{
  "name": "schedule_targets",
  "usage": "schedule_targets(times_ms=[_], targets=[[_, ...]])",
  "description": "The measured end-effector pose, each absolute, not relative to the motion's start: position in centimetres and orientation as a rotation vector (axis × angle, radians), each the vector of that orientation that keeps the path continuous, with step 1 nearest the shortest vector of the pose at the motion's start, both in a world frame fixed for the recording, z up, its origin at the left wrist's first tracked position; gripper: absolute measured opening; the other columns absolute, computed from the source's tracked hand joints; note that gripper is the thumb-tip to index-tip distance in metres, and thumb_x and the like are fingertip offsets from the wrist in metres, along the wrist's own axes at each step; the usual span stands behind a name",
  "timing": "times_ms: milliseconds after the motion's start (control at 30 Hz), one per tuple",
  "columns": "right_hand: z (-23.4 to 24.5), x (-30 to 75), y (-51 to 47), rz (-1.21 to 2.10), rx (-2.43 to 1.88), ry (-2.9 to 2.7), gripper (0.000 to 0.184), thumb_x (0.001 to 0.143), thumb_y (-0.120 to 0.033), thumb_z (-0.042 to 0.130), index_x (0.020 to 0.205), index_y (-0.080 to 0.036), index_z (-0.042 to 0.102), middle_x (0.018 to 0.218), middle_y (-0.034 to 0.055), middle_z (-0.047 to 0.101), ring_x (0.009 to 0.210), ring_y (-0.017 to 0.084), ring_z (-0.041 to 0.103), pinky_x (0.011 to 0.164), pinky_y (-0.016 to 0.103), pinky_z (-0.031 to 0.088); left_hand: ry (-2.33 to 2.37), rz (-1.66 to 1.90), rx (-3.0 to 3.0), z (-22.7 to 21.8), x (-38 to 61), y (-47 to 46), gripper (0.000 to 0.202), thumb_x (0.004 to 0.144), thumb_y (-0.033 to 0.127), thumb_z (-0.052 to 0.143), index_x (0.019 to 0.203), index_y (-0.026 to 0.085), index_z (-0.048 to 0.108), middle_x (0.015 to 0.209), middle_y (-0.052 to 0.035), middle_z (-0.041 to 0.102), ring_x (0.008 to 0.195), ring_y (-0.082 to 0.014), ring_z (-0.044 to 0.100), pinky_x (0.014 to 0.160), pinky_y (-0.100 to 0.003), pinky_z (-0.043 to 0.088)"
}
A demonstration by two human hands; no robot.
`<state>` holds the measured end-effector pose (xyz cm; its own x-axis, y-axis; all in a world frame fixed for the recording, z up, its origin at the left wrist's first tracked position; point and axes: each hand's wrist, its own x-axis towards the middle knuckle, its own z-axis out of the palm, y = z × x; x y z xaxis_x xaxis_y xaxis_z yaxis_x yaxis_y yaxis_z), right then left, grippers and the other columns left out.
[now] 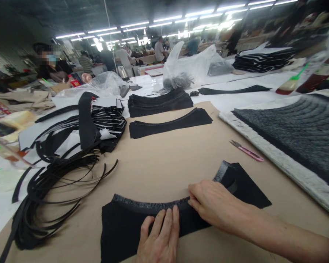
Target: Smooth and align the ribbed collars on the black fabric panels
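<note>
A curved black fabric piece lies on the tan board in front of me, with a grey glued strip along its upper edge. My left hand rests flat on it, fingers stretched out and pressing near the strip. My right hand lies over the strip further right, its fingers curled down and pressing the folded edge. Neither hand holds anything loose.
A tangle of thin black strips lies at the left. Stacks of curved black pieces sit further back. A pink cutter lies at the right, beside a grey textured mat. Plastic bags and other workers are beyond.
</note>
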<state>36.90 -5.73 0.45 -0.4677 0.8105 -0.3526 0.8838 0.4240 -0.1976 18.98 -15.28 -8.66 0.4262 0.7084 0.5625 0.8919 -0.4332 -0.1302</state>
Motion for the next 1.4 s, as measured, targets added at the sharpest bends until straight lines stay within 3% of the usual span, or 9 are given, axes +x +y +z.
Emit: schedule_targets(times_ms=[133, 300, 433, 567, 767, 967, 1400], targets=[[-0.5, 37.5, -6.2, -0.433, 1.556, 2.506, 0.015, 0.087, -0.023, 0.052, 0.079, -0.015, 0.061, 0.074, 0.0108, 0.067, 0.073, 0.025, 0.067, 0.061, 0.029, 0.039, -1.395, -0.547, -2.320, -8.7, 18.8, -15.4, 0.033, 0.095, 0.023, 0.043, 0.122, 0.019, 0.061, 0.107, -0.0043, 0.067, 0.101, -0.0166, 0.055, 0.087, -0.033, 0.034], [-1.8, 38.5, -6.9, -0.352, 1.617, 2.589, 0.010, 0.087, -0.027, 0.056, 0.091, -0.018, 0.054, 0.076, 0.0056, 0.066, 0.076, 0.025, 0.067, 0.061, 0.030, 0.037, -1.522, -0.653, -2.355, -7.5, 18.9, -14.9, 0.036, 0.086, 0.016, 0.049, 0.119, 0.024, 0.061, 0.114, -0.0028, 0.065, 0.107, -0.0169, 0.053, 0.089, -0.031, 0.033], [-2.9, 39.0, -7.4, -0.361, 1.632, 2.633, 0.013, 0.089, -0.027, 0.055, 0.096, -0.018, 0.051, 0.079, 0.0050, 0.065, 0.078, 0.026, 0.065, 0.063, 0.031, 0.037, -1.555, -0.826, -2.526, -6.5, 20.2, -14.1, 0.049, 0.077, 0.010, 0.048, 0.125, 0.020, 0.056, 0.116, -0.0061, 0.063, 0.109, -0.0177, 0.054, 0.090, -0.030, 0.036], [-2.8, 39.3, -7.3, -0.347, 1.599, 2.676, 0.009, 0.088, -0.023, 0.052, 0.095, -0.017, 0.052, 0.079, 0.0059, 0.064, 0.085, 0.026, 0.064, 0.073, 0.034, 0.039, -1.513, -0.776, -2.648, -7.2, 22.0, -13.7, 0.060, 0.073, 0.004, 0.041, 0.131, 0.013, 0.049, 0.112, -0.0103, 0.063, 0.104, -0.0201, 0.056, 0.089, -0.032, 0.042], [1.6, 41.4, -4.5, -0.678, 1.535, 2.517, 0.022, 0.085, -0.039, 0.059, 0.082, -0.017, 0.063, 0.071, 0.0054, 0.066, 0.072, 0.024, 0.064, 0.061, 0.029, 0.035, -1.396, -0.597, -2.518, -8.6, 22.2, -13.8, 0.050, 0.079, 0.002, 0.039, 0.128, 0.010, 0.050, 0.102, -0.0092, 0.063, 0.094, -0.0182, 0.058, 0.087, -0.030, 0.045], [3.9, 43.3, -2.7, -0.767, 1.479, 2.378, 0.016, 0.082, -0.030, 0.058, 0.075, -0.019, 0.066, 0.076, 0.0062, 0.068, 0.078, 0.022, 0.062, 0.062, 0.027, 0.033, -1.350, -0.616, -2.433, -9.2, 22.2, -13.5, 0.047, 0.082, 0.003, 0.041, 0.125, 0.013, 0.054, 0.098, -0.0070, 0.065, 0.091, -0.0174, 0.059, 0.084, -0.029, 0.046], [2.1, 43.8, -2.5, -0.821, 1.477, 2.369, 0.012, 0.079, -0.023, 0.054, 0.075, -0.019, 0.065, 0.077, 0.0063, 0.067, 0.078, 0.021, 0.060, 0.064, 0.027, 0.033, -1.357, -0.707, -2.396, -9.4, 22.7, -13.2, 0.036, 0.092, 0.012, 0.041, 0.120, 0.020, 0.062, 0.097, -0.0010, 0.068, 0.087, -0.0161, 0.057, 0.081, -0.029, 0.041]])
